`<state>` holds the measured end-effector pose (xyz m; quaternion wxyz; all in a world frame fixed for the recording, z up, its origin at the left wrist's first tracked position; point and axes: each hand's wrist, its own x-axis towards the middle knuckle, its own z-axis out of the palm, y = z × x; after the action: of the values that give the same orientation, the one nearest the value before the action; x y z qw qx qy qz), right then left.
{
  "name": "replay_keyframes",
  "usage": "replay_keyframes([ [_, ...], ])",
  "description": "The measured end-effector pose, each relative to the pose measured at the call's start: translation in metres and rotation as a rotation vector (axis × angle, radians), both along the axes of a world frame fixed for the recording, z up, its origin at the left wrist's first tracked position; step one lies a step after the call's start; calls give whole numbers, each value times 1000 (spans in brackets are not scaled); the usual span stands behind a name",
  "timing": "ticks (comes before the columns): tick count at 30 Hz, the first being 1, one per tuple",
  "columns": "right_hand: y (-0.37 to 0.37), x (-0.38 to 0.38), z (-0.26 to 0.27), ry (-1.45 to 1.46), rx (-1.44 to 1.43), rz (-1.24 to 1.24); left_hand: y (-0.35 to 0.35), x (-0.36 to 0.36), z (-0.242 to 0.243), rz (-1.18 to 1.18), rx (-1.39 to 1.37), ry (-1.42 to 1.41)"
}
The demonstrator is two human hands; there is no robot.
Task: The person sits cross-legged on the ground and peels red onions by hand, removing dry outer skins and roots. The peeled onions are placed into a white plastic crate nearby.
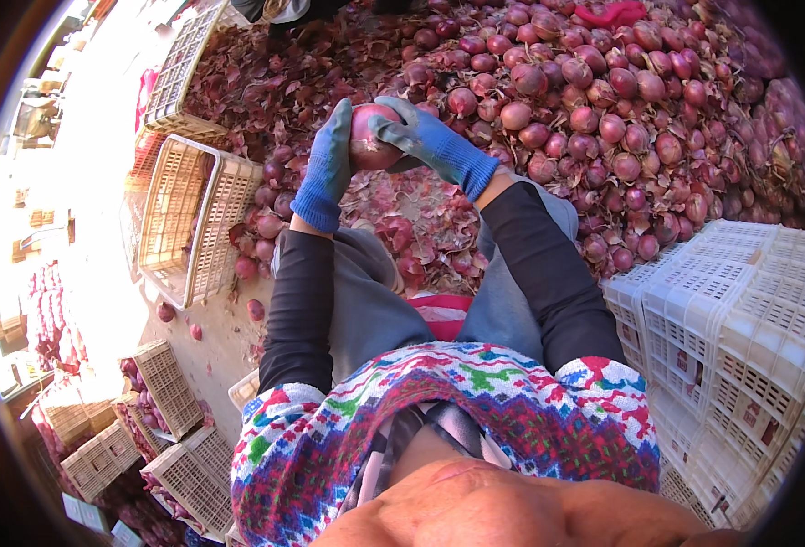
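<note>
Between my two gloved hands is one large red onion, held up in front of my knees. My left hand, in a blue knit glove with a grey-green coated palm, presses on the onion's left side. My right hand, gloved the same way, wraps the right side with its fingers over the top and underneath. Below the onion, loose red skins litter the ground between my legs. Just beyond my right hand begins a big heap of red onions.
A tipped plastic crate lies at my left, loose onions beside it. White crates are stacked at my right. More crates with onions stand lower left. Dry skins pile up ahead; part of another person shows at the top edge.
</note>
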<state>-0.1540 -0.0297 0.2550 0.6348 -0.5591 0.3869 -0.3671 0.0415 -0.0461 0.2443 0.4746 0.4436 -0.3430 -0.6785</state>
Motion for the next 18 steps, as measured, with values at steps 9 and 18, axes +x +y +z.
replay_keyframes([
  [9,11,8,4,-414,257,-107,-2,-15,2,132,-108,46],
  [18,18,16,-4,-112,124,-174,-7,-15,-3,244,-122,-10],
])
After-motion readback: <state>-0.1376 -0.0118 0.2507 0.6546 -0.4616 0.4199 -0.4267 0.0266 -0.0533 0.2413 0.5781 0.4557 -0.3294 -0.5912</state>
